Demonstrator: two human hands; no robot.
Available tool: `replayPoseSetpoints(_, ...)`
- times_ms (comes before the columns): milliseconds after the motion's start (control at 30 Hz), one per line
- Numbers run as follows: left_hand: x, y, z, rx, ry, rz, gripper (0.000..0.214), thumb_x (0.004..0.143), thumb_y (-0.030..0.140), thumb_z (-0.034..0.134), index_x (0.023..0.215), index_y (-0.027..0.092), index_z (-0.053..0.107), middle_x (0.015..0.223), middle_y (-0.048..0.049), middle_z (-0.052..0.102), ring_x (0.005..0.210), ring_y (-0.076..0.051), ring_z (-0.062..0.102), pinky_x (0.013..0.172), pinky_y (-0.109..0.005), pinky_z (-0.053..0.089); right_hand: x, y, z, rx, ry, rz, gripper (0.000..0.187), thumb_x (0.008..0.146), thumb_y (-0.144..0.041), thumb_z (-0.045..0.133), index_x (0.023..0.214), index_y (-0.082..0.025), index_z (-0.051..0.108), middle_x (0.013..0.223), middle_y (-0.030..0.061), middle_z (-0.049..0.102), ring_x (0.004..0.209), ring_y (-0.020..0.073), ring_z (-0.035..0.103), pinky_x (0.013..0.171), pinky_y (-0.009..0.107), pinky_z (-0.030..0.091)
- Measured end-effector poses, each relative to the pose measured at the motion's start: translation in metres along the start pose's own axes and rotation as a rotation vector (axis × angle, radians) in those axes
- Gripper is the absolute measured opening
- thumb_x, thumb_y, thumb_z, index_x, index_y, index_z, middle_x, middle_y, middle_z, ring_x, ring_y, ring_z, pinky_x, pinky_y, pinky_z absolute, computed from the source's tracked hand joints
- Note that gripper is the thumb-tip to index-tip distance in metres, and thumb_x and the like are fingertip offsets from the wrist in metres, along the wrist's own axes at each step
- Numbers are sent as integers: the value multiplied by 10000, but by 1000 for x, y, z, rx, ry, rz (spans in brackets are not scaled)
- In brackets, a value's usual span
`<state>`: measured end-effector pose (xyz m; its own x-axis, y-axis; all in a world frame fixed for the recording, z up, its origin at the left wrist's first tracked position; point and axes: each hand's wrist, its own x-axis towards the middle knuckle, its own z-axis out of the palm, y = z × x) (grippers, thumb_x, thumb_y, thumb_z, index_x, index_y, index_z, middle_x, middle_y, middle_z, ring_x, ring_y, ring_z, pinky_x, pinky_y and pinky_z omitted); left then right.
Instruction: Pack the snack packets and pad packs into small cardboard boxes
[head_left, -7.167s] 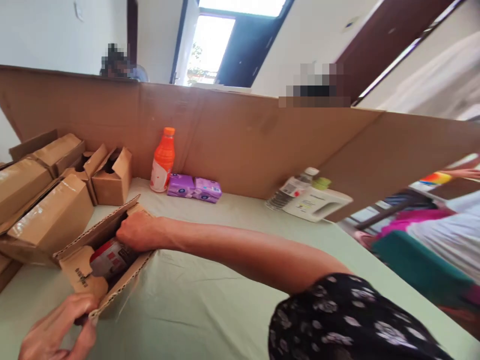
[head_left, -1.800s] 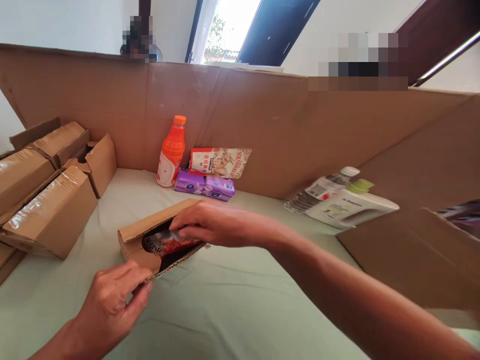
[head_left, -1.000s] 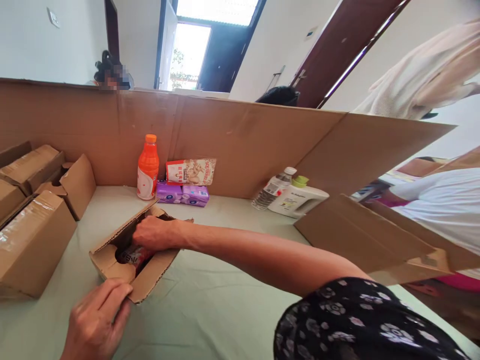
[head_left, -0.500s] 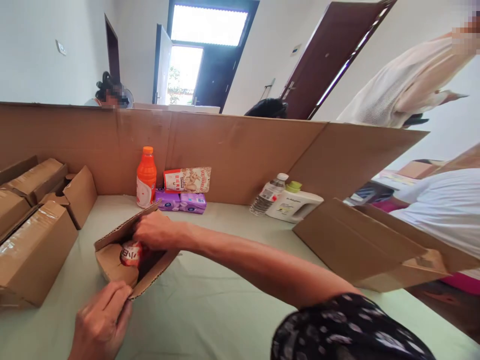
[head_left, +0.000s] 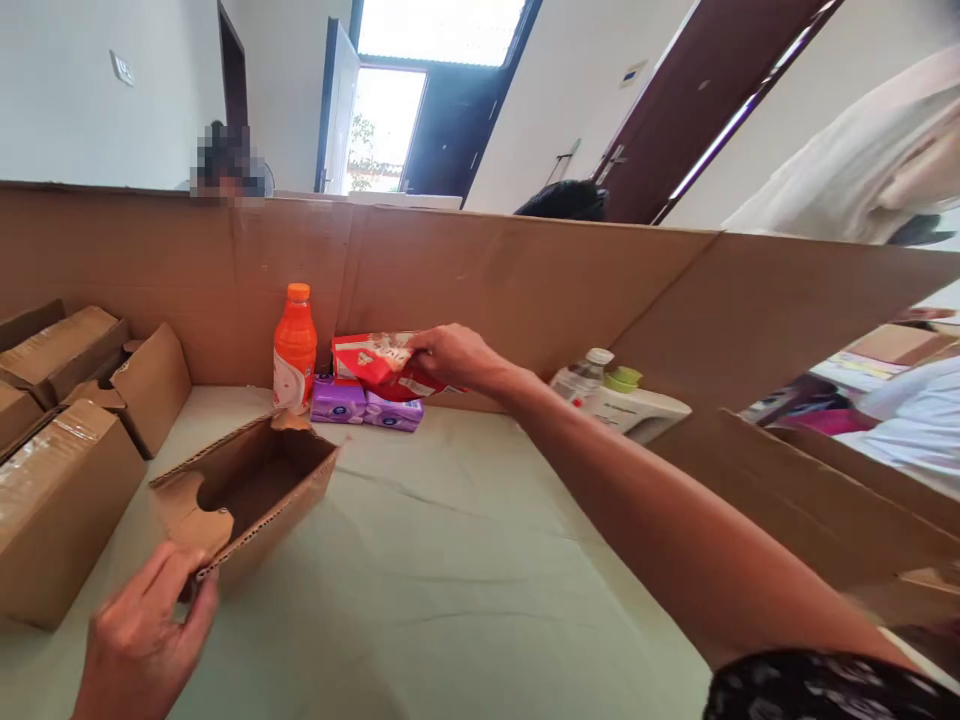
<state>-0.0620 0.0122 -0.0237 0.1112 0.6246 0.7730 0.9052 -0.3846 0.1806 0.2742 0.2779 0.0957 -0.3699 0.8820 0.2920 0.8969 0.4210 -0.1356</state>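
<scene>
My left hand (head_left: 154, 610) grips the near corner of an open cardboard box (head_left: 292, 500), thumb outside and fingers over the rim. The box is tilted and its visible inside holds nothing; a curved-cut flap stands at its near end. My right hand (head_left: 457, 357) is closed on a red snack bag (head_left: 397, 375), above two purple tissue packs (head_left: 367, 403). Behind the red bag, partly covered, is another printed packet (head_left: 341, 352). An orange drink bottle (head_left: 295, 345) stands upright just left of the packs.
Several cardboard boxes (head_left: 67, 490) stand at the left. A cardboard partition (head_left: 480, 270) runs along the back of the green-covered table (head_left: 450, 600). A clear bottle (head_left: 581, 375) and white jug (head_left: 637, 412) lean there. Another open box (head_left: 787, 520) is at right, people beyond.
My right hand has come out of the box with the red bag and moved right and up to the tissue packs. My left hand and the box have shifted slightly left.
</scene>
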Motion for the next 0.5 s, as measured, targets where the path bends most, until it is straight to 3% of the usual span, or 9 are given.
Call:
replayPoseSetpoints(100,11,-4,-2,22,-4,-46,96,964,241,551,883,214,593,725,58,617,535,-64,592,576,-190,480,29,6,41,-7,-22,-14,193,769,-70,571,760,-180,728,756,58,717,818,214,679,711,281,469)
replayPoseSetpoints(200,17,-6,1,84,-6,-71,115,958,219,542,849,206,576,693,61,581,530,-67,568,558,-195,449,40,4,70,-1,-5,-49,227,793,-44,553,897,-152,723,1018,117,739,1007,257,679,825,315,490)
replayPoseSetpoints(300,19,-7,6,139,29,-55,110,936,173,548,831,197,571,674,59,578,528,-77,565,570,-207,436,32,3,84,4,21,-77,221,849,-81,503,912,-150,704,1125,144,717,1105,278,656,912,346,483)
replayPoseSetpoints(433,19,-15,9,230,70,-78,142,891,110,527,785,193,569,647,47,593,538,-95,576,572,-222,430,9,-2,89,33,77,-97,204,862,-132,500,854,-164,701,1217,208,683,1181,374,623,1023,499,432)
replayPoseSetpoints(500,18,-21,13,272,71,-110,145,861,92,521,771,194,571,640,38,602,549,-106,586,572,-231,432,-4,-14,95,92,83,-126,217,875,-173,508,895,-192,723,1242,198,686,1194,397,624,1035,537,433)
